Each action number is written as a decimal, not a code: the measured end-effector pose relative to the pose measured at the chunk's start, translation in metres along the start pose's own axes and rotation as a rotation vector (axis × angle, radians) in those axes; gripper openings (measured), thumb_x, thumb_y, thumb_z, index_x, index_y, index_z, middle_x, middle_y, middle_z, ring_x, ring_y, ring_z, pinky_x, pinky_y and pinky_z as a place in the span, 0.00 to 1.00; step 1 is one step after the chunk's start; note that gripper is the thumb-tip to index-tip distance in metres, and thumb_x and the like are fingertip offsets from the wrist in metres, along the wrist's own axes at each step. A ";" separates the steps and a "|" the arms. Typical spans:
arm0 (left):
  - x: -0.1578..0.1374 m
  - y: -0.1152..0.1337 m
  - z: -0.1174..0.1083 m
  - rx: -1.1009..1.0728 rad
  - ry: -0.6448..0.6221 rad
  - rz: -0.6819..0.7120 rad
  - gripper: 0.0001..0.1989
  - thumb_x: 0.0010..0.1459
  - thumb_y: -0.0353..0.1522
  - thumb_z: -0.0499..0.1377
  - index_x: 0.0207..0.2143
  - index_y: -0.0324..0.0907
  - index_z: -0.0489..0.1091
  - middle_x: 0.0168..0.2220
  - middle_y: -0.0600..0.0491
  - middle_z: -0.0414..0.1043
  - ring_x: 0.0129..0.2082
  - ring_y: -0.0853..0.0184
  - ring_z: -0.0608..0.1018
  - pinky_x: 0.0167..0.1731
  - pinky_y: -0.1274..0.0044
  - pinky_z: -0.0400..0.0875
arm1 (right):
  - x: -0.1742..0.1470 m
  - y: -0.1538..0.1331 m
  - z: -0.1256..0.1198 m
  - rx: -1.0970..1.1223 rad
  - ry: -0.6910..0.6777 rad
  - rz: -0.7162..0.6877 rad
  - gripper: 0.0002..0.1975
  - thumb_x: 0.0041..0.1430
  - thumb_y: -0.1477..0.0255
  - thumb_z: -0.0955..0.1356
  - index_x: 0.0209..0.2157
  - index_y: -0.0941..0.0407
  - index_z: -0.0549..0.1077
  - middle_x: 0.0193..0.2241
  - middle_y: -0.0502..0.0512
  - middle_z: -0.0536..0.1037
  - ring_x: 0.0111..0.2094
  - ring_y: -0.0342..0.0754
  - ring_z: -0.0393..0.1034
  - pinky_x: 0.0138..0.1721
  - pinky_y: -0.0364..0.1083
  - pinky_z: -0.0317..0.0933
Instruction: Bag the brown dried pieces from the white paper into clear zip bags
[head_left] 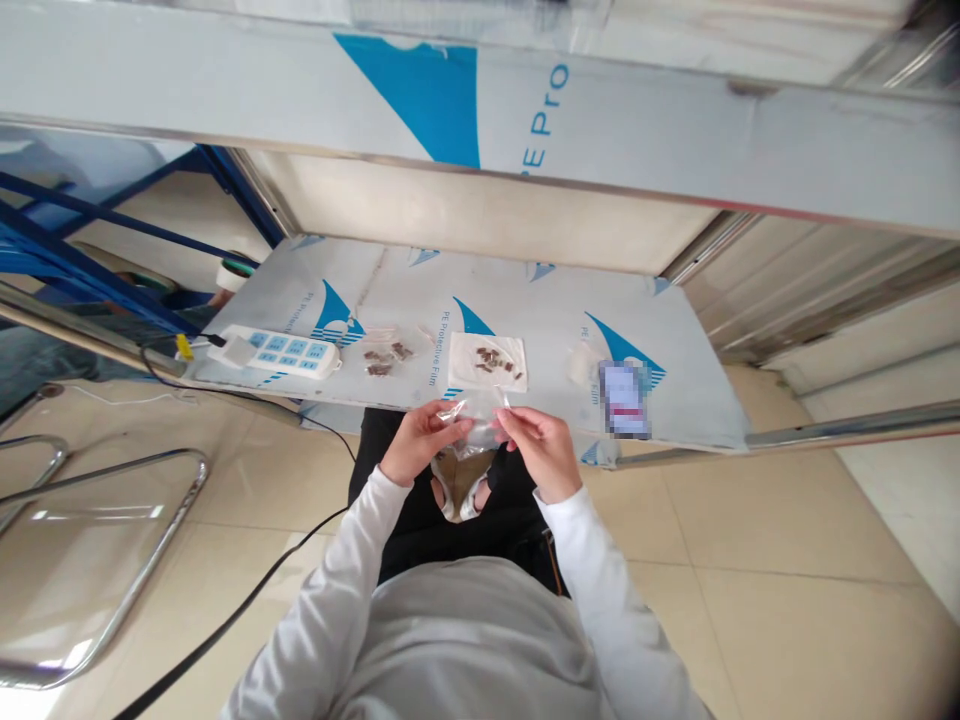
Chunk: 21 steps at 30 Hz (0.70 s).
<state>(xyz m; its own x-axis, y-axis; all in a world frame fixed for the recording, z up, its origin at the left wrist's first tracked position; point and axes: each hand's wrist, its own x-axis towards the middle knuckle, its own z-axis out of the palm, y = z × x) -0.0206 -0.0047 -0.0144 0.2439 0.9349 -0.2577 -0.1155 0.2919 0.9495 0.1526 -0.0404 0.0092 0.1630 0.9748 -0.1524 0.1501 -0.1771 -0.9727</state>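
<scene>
A clear plastic bag is stretched between my two hands, just in front of the table's near edge. My left hand pinches its left side, and my right hand has the right side between thumb and fingers. Just beyond the bag, several small dark brown pieces lie on a white square sheet. To the left, more brown pieces rest in or on clear plastic bags; which of these, I cannot tell.
A white power strip with a plug and black cable lies on the table's left. At the right is a phone-like object, blurred out, beside a whitish translucent item. A metal-framed chair stands at left, and a shelf spans above the table.
</scene>
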 end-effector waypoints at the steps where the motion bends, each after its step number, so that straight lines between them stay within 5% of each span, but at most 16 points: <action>1: -0.002 -0.003 0.002 0.036 0.120 0.050 0.21 0.41 0.41 0.69 0.37 0.40 0.72 0.31 0.51 0.78 0.28 0.68 0.77 0.33 0.74 0.72 | -0.001 0.000 0.001 -0.032 0.041 -0.026 0.20 0.56 0.56 0.67 0.37 0.59 0.78 0.29 0.58 0.81 0.28 0.50 0.76 0.28 0.45 0.68; 4: -0.014 -0.004 0.015 0.144 0.378 0.199 0.15 0.48 0.41 0.65 0.34 0.42 0.71 0.32 0.51 0.77 0.31 0.67 0.78 0.35 0.75 0.72 | -0.012 -0.001 0.004 -0.254 0.160 -0.217 0.14 0.59 0.62 0.67 0.36 0.56 0.80 0.32 0.56 0.81 0.29 0.49 0.75 0.33 0.45 0.69; 8: -0.028 0.006 0.037 0.073 0.137 0.103 0.12 0.50 0.41 0.63 0.31 0.42 0.75 0.31 0.50 0.78 0.33 0.64 0.79 0.36 0.74 0.74 | -0.025 -0.005 0.008 -0.562 0.147 -0.466 0.13 0.63 0.71 0.63 0.41 0.53 0.79 0.38 0.57 0.80 0.38 0.50 0.75 0.42 0.47 0.68; 12: -0.028 0.006 0.042 -0.052 0.170 0.018 0.12 0.45 0.40 0.66 0.29 0.41 0.76 0.28 0.51 0.78 0.29 0.65 0.79 0.34 0.75 0.74 | -0.030 -0.006 0.008 -0.743 0.101 -0.534 0.16 0.62 0.75 0.62 0.47 0.52 0.76 0.40 0.57 0.79 0.41 0.51 0.73 0.45 0.50 0.67; 16: -0.024 -0.001 0.037 -0.144 0.163 -0.046 0.13 0.42 0.40 0.68 0.25 0.40 0.75 0.24 0.53 0.76 0.23 0.70 0.76 0.29 0.77 0.72 | -0.035 -0.006 0.008 -0.611 -0.007 -0.506 0.17 0.60 0.74 0.65 0.50 0.53 0.74 0.43 0.58 0.78 0.45 0.52 0.71 0.49 0.50 0.66; 21: -0.025 0.002 0.032 -0.158 0.073 -0.081 0.16 0.41 0.43 0.69 0.25 0.39 0.74 0.24 0.52 0.76 0.23 0.70 0.75 0.27 0.78 0.71 | -0.033 -0.006 0.004 -0.222 -0.076 -0.295 0.13 0.60 0.65 0.66 0.41 0.56 0.79 0.37 0.57 0.79 0.36 0.47 0.74 0.35 0.43 0.69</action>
<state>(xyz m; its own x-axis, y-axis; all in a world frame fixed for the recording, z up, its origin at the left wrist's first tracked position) 0.0041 -0.0342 -0.0005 0.1883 0.9174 -0.3505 -0.2491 0.3898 0.8866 0.1427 -0.0712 0.0199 0.0092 0.9941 0.1079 0.3892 0.0959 -0.9162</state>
